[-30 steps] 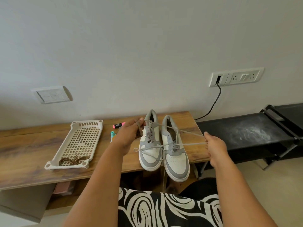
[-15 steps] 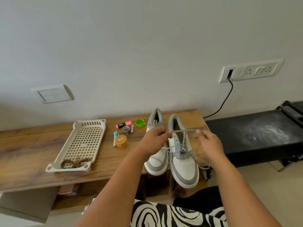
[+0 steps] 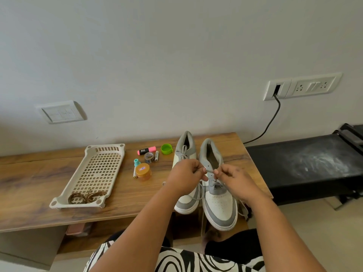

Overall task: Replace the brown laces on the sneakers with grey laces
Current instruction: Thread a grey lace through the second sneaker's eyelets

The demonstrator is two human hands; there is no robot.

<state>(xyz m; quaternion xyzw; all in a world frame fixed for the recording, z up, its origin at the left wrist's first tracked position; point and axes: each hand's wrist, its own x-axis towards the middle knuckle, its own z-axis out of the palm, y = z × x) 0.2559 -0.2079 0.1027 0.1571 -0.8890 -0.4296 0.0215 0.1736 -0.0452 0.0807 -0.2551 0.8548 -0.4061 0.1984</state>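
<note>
Two white and grey sneakers stand side by side on the wooden table (image 3: 29, 185), toes toward me. The left sneaker (image 3: 185, 201) carries a tied grey bow near its collar. Over the right sneaker (image 3: 219, 205) my left hand (image 3: 184, 177) and my right hand (image 3: 234, 180) almost meet. Both pinch the grey lace (image 3: 209, 171) between fingertips. Loose grey lace hangs between the shoes. The brown laces (image 3: 85, 197) lie coiled at the near end of the beige perforated tray (image 3: 98, 169).
Between tray and shoes lie a pink highlighter (image 3: 147, 150), a green cap (image 3: 166, 149), a tape roll (image 3: 148, 157), a battery (image 3: 156, 155), a teal-capped tube (image 3: 136, 163) and an orange-lidded jar (image 3: 143, 171). A black bench (image 3: 306, 163) stands right. A black cable (image 3: 269, 124) hangs from the wall socket.
My hands, spread wide with the lace ends pulled taut a second ago, have come together over the right sneaker. The view has shifted, so the small items beside the shoes now show.
</note>
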